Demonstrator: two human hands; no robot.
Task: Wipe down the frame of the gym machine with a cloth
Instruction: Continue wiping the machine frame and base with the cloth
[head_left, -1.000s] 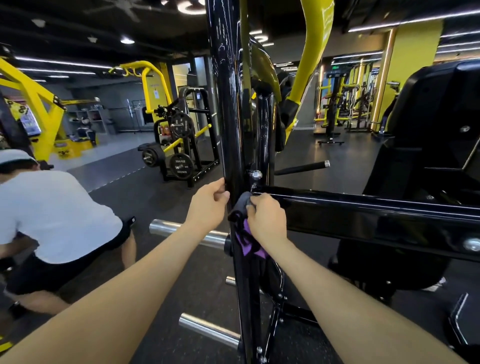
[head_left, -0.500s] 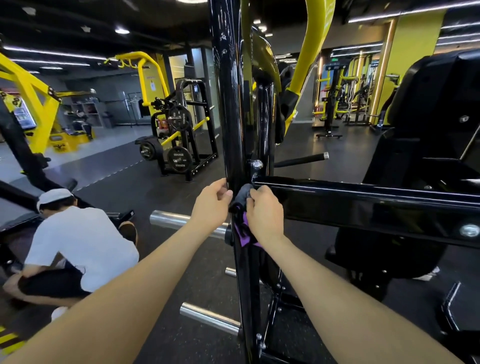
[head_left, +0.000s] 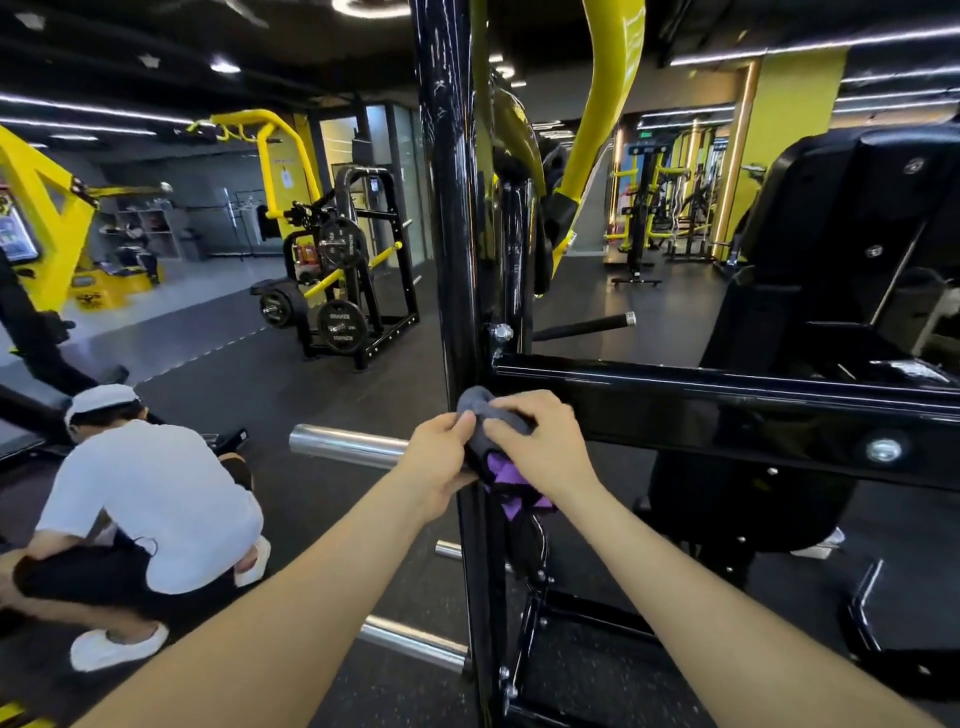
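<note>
No legible text anywhere.

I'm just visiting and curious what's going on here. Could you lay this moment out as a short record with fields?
place: gym floor
cloth: grey and purple, bunched against the black upright post
left hand: pinches the cloth
right hand: grips the cloth
crossbar: black, runs right from the post
bystander: crouching person, white shirt and cap

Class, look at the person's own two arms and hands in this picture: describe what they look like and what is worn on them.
Both forearms are bare up to the frame's lower edge: no sleeves or gloves show. The left hand and right hand carry no visible watch, ring or wristband. The fingernails are short and unpainted.
</note>
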